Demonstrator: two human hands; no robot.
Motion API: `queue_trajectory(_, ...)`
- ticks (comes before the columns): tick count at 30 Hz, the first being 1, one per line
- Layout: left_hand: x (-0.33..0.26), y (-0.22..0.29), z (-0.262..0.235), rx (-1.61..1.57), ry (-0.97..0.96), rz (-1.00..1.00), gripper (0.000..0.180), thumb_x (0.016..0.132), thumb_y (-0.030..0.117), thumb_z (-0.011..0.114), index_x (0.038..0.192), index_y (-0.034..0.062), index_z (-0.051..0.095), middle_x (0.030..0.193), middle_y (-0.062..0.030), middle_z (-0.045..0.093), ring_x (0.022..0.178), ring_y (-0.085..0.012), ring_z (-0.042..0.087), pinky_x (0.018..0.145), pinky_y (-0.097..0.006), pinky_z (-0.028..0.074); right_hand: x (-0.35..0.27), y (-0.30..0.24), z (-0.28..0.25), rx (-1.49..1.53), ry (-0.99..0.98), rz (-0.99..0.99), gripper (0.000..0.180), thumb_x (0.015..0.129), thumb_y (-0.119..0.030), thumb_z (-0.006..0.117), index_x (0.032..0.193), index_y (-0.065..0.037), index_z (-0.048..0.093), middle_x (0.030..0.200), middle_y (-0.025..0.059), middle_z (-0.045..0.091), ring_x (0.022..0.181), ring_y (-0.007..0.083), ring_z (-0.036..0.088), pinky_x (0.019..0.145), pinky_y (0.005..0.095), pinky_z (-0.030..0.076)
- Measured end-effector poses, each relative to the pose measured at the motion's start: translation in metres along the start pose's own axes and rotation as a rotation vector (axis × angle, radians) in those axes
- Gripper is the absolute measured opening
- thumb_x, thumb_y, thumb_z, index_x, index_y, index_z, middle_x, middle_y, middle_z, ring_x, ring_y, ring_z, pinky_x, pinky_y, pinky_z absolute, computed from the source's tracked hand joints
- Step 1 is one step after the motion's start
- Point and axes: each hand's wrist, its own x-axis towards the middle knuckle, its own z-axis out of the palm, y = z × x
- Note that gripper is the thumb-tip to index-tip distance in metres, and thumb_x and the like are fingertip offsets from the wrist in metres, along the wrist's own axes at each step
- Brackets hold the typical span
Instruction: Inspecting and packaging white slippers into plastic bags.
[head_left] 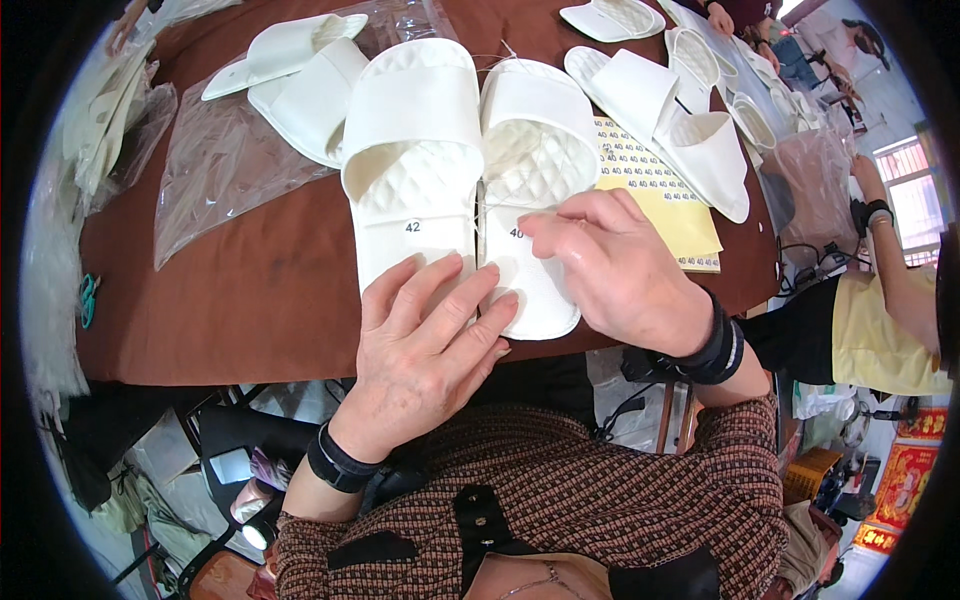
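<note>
Two white slide slippers lie side by side at the table's near edge, a left slipper (412, 110) and a right slipper (540, 105), with quilted insoles. Each heel area bears a small dark number mark. My left hand (425, 350) rests with spread fingers across the heel of the left slipper, fingertips reaching the right one. My right hand (630, 270) is closed in a pinch against the right slipper, its fingertips at that number mark (516, 234). Whatever sits between those fingertips is hidden. A yellow sheet of number stickers (685, 230) lies beyond my right hand, partly under other slippers.
Brown cloth covers the table (250, 320). More white slippers (290, 50) lie at the far left, on clear plastic bags (220, 170); others (625, 90) lie at right. Teal-handled scissors (89, 300) lie at the left edge. A person in yellow (880, 330) is at the right.
</note>
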Motion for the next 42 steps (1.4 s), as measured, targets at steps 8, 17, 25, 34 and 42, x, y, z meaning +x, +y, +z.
queue_trajectory(8,0.0,0.0,0.002,0.002,0.007,0.004,0.043,0.073,0.019,0.08,0.115,0.0163,0.071,0.13,-0.0021,0.062,0.12,-0.0281,0.054,0.105,-0.048,0.038,-0.005,-0.005,-0.005,0.058,-0.021,0.009,0.025,0.075,0.003,0.065,0.097,-0.007,0.06,0.113,0.0057,0.071,0.099,0.0257,0.06,0.087,0.037,0.046)
queue_trajectory(17,0.001,-0.001,0.003,0.006,0.009,-0.007,0.041,0.073,0.019,0.079,0.114,0.0162,0.072,0.129,-0.0018,0.063,0.119,-0.0283,0.055,0.104,-0.048,0.038,-0.01,-0.002,0.0,0.065,0.005,-0.054,0.033,0.072,-0.001,0.067,0.104,-0.004,0.059,0.11,0.0067,0.068,0.101,0.0244,0.058,0.088,0.0374,0.044)
queue_trajectory(25,0.001,0.0,0.001,0.004,0.002,-0.012,0.041,0.073,0.02,0.079,0.113,0.0162,0.072,0.129,-0.0017,0.063,0.12,-0.0284,0.055,0.104,-0.048,0.039,-0.001,0.001,0.001,0.006,-0.017,-0.047,0.027,0.078,-0.006,0.062,0.105,-0.004,0.06,0.107,0.005,0.068,0.101,0.0225,0.057,0.088,0.0366,0.043)
queue_trajectory(34,-0.001,0.0,0.001,-0.002,0.005,-0.019,0.042,0.073,0.019,0.08,0.113,0.0166,0.072,0.13,-0.0017,0.063,0.12,-0.0277,0.054,0.105,-0.047,0.038,-0.01,0.004,-0.011,-0.01,-0.037,-0.001,0.026,0.076,-0.001,0.063,0.102,-0.004,0.06,0.106,0.0063,0.068,0.096,0.0263,0.059,0.085,0.0366,0.045)
queue_trajectory(42,0.005,-0.002,0.0,-0.001,0.015,0.007,0.044,0.073,0.018,0.079,0.116,0.0152,0.07,0.128,-0.0028,0.063,0.119,-0.0282,0.055,0.104,-0.048,0.038,-0.004,0.025,-0.03,-0.078,0.207,0.098,0.033,0.08,0.001,0.064,0.113,-0.003,0.057,0.118,0.0164,0.064,0.098,0.0328,0.059,0.09,0.0424,0.047)
